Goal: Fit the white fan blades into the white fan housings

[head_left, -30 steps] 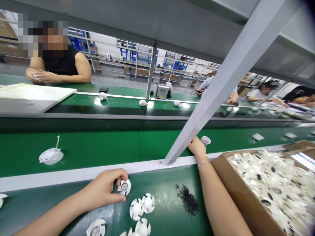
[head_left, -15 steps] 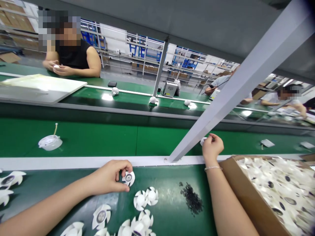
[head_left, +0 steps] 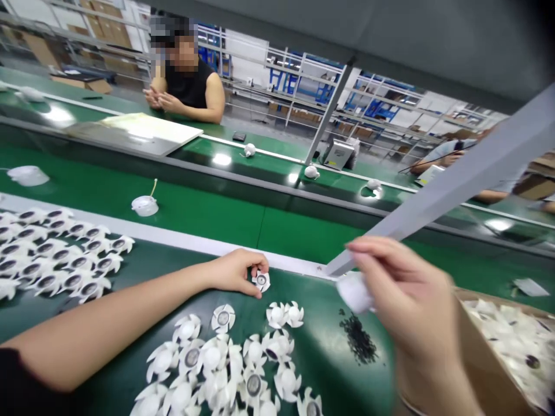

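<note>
My left hand (head_left: 238,273) is closed on a small white fan wheel (head_left: 262,281), its round metal-ringed hub facing up, just above the green worktop (head_left: 314,341). At the right, my right hand (head_left: 403,294) is raised and closed, smeared by motion. From its fingers hangs a white round plastic housing (head_left: 355,292); how it is gripped is hidden. Below my left hand lies a loose heap of white fan wheels (head_left: 212,358), some hub up, some turned over. Small black parts (head_left: 359,340) form a pile under the housing.
Rows of fan wheels (head_left: 60,254) stand at the left. A cardboard box (head_left: 489,346) full of white fan wheels is at the right. A slanted metal post (head_left: 433,202) rises beside my right hand. On the green conveyor sits another white housing (head_left: 145,205). A co-worker (head_left: 186,86) sits across.
My right hand has come back from the conveyor towards me, bringing the white housing. My left hand still holds the fan wheel. The view has swung left.
</note>
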Action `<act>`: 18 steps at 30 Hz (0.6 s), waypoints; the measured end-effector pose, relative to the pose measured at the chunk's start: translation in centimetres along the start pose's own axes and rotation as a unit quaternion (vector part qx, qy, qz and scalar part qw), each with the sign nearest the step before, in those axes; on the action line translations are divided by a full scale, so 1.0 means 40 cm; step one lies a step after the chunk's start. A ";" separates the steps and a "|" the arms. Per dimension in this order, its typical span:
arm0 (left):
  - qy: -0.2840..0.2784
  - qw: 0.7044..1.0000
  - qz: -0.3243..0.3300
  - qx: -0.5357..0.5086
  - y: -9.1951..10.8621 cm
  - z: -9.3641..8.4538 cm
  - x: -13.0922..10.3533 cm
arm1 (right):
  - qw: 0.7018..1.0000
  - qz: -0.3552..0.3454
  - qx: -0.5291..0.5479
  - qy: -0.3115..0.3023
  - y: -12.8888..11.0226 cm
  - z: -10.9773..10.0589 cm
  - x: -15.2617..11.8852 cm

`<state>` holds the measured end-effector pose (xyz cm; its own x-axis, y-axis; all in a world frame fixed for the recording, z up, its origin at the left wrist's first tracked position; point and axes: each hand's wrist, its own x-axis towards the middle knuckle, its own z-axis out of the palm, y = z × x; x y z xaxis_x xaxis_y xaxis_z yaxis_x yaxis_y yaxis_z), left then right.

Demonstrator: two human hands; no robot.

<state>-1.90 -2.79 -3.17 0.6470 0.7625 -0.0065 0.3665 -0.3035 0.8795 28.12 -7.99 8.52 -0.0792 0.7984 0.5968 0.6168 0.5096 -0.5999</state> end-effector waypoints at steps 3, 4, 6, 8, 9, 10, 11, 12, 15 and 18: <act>0.008 1.000 0.010 0.000 -0.007 0.002 -0.001 | 0.991 0.000 0.076 -0.112 -0.010 0.167 -0.001; 0.011 1.000 0.015 0.003 -0.010 0.003 -0.001 | 0.986 0.007 0.087 -0.140 0.007 0.207 -0.002; 0.013 0.999 0.028 0.012 -0.016 0.004 0.000 | 0.978 0.023 0.096 -0.185 0.050 0.252 -0.005; 0.013 0.999 0.045 0.019 -0.022 0.007 0.002 | 0.975 0.011 0.080 -0.209 0.085 0.255 -0.009; 0.014 0.998 0.052 0.021 -0.025 0.008 0.004 | 0.976 -0.005 0.056 -0.211 0.097 0.245 -0.010; 0.016 0.998 0.057 0.022 -0.027 0.009 0.005 | 0.977 -0.021 0.021 -0.210 0.104 0.230 -0.011; 0.019 0.998 0.060 0.022 -0.029 0.011 0.007 | 0.978 -0.032 -0.022 -0.207 0.111 0.214 -0.013; 0.023 0.998 0.063 0.023 -0.031 0.012 0.008 | 0.975 -0.035 -0.070 -0.208 0.116 0.198 -0.015; 0.033 0.997 0.063 0.028 -0.034 0.016 0.011 | 0.946 -0.001 -0.191 -0.261 0.139 0.173 -0.024; 0.033 0.997 0.059 0.025 -0.032 0.017 0.009 | 0.916 0.043 -0.249 -0.312 0.162 0.185 -0.029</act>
<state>-1.68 -2.50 -4.61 0.6431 0.7550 0.1277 0.3242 -0.4195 0.8479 26.41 -3.22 -0.01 -0.3510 0.9353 0.0448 0.9096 0.3519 -0.2208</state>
